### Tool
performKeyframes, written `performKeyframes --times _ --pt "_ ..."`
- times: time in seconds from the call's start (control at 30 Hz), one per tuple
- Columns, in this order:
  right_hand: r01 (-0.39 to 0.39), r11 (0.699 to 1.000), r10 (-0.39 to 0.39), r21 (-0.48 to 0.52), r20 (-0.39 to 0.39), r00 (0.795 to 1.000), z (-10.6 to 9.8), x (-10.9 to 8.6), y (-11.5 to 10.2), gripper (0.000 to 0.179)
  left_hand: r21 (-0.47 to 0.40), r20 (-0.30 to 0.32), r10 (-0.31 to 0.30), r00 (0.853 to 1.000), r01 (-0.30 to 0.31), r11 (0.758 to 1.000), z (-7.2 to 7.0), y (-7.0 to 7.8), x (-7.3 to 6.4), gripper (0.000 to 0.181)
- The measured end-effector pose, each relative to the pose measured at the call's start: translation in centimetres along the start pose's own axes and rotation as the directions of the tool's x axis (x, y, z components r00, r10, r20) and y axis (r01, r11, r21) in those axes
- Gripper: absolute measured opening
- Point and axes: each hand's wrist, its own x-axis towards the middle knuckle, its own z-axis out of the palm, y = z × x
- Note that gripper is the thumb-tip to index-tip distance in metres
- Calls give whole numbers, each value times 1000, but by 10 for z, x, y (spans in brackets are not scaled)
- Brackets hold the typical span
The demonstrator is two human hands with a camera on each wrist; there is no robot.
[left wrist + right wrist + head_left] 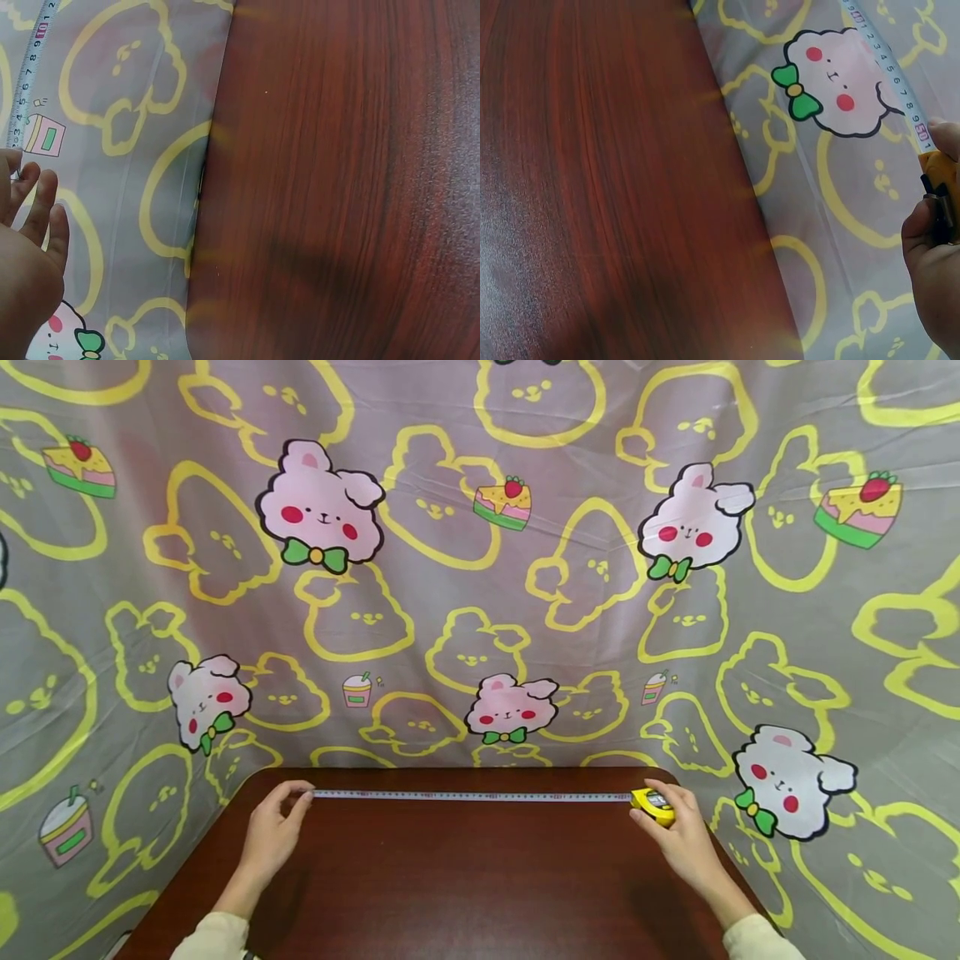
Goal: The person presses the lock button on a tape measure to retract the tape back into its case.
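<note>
A yellow tape measure [654, 807] with black parts is gripped in my right hand [686, 835], at the right of the head view. Its pale blade [465, 796] runs straight and level across to my left hand [273, 827], whose thumb and finger pinch the blade's end. In the left wrist view the blade [28, 82] shows its low numbers near the fingertips, and the other fingers are spread. The right wrist view shows the blade [889, 64] leaving the case [946, 180] just past the 50 mark, with my thumb against the case.
Below the hands lies a dark red-brown wooden table [465, 877], with shadows of both hands on it. A grey curtain [450, 593] with yellow outlines and white rabbit heads hangs behind it and along both sides.
</note>
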Motion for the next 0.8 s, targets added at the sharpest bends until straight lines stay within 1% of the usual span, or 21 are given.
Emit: performKeyframes --times 0.37,0.57,0.67,0.8 --pt "-1 1000 2 7 -2 1000 7 0 3 54 -33 10 17 1000 -16 999 6 2 0 6" --pt "6 1000 -6 -1 -7 1000 9 -1 2 53 -58 10 40 999 -40 998 10 5 1 6" --pt "12 1000 -12 3 -8 1000 12 -2 3 53 -62 16 43 999 -42 997 11 6 0 6" --pt "17 1000 -17 12 -7 1000 18 -3 5 53 -65 10 43 999 -43 997 13 5 -1 7"
